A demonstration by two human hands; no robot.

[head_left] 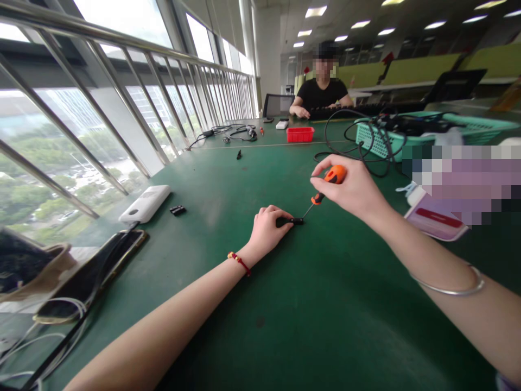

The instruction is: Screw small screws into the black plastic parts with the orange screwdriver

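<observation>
On the green table, my left hand is closed round a small black part and holds it against the surface. My right hand grips an orange and black screwdriver by its handle, with thumb and fingers pinched about it. The screwdriver is tilted, and its thin shaft runs down to the right end of the black part. Whether the tip sits in a screw is too small to tell. Left of my left hand lies another small black piece, apart from it.
A white power bank and a phone with cables lie at left. Further back are a tiny black piece, black cables and a red box. A green basket stands at right. A person sits opposite.
</observation>
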